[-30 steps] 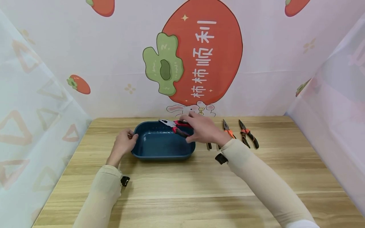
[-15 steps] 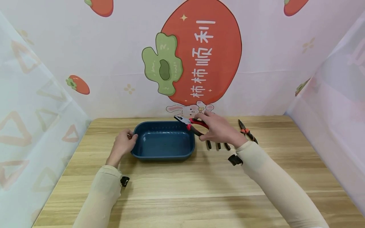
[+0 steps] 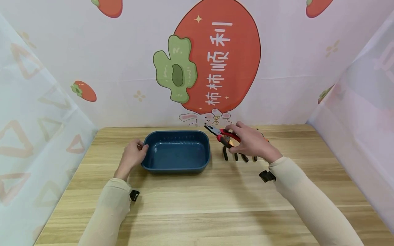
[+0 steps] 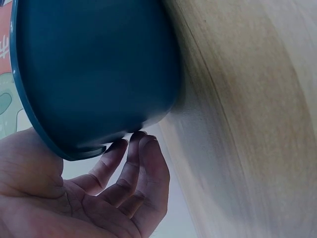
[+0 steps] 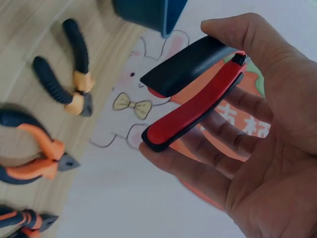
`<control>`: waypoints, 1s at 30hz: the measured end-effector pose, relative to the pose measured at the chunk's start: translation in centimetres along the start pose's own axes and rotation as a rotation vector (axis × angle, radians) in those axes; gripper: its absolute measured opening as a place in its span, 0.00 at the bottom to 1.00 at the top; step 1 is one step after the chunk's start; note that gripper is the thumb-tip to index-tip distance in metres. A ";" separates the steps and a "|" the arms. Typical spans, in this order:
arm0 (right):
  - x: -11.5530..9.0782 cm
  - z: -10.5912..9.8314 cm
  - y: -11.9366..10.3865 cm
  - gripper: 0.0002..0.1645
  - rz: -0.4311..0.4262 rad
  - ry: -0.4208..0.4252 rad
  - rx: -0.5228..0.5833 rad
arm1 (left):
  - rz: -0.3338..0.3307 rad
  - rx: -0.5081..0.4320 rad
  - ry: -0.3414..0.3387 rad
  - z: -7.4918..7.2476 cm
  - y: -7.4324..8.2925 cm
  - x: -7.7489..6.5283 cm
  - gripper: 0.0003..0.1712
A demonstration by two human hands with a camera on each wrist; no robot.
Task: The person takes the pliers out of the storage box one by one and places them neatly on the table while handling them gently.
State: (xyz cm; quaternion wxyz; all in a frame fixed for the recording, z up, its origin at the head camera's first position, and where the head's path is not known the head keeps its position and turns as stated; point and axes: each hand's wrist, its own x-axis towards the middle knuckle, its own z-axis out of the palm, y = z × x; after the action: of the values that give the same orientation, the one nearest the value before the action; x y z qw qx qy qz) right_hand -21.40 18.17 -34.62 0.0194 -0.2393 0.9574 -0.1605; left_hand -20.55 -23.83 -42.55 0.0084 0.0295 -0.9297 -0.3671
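Note:
My left hand (image 3: 133, 156) holds the left end of a dark blue rectangular basin (image 3: 175, 170), thumb at the rim. In the left wrist view, the fingertips (image 4: 148, 141) press against the outside of the basin's wall (image 4: 99, 74). Red-and-black combination pliers (image 3: 213, 130) are in my right hand (image 3: 250, 141), raised to the right of the basin with the metal head pointing left. The right wrist view shows thumb and fingers spanning the two spread handles (image 5: 193, 114); the head is hidden there.
Several other pliers lie in a row under and beyond the right hand: a pair with yellow-orange parts (image 5: 82, 82), orange-and-black pliers (image 5: 49, 146) and black-and-orange pliers (image 5: 29, 218). Behind the wooden table (image 3: 191, 205) stands a printed cloth backdrop (image 3: 123, 68).
My right hand has carried the combination pliers rightward, from over the basin's right part to above the other pliers. The left hand and the basin have stayed in place.

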 end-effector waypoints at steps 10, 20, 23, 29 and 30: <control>-1.4 0.0 2.4 0.42 0.025 0.019 -0.001 | -0.005 -0.007 -0.003 0.0 0.0 0.1 0.14; -2.6 -0.5 4.4 0.41 0.067 0.010 -0.004 | -0.002 -0.008 -0.007 -0.1 0.0 -0.1 0.15; -3.0 -0.6 5.1 0.40 0.081 0.019 -0.006 | -0.003 -0.013 -0.009 0.0 0.0 -0.1 0.14; -3.9 -0.8 6.4 0.39 0.113 0.040 -0.004 | -0.007 -0.016 -0.012 0.0 0.0 -0.1 0.14; -4.0 -0.9 6.6 0.39 0.118 0.040 -0.002 | -0.008 -0.016 -0.012 0.0 0.0 -0.1 0.14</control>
State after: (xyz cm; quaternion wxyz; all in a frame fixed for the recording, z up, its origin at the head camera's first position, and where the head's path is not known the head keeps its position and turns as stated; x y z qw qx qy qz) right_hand -20.91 25.79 -36.04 0.0094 -0.1791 0.9702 -0.1628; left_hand -20.41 -23.83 -42.57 0.0018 0.0310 -0.9266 -0.3747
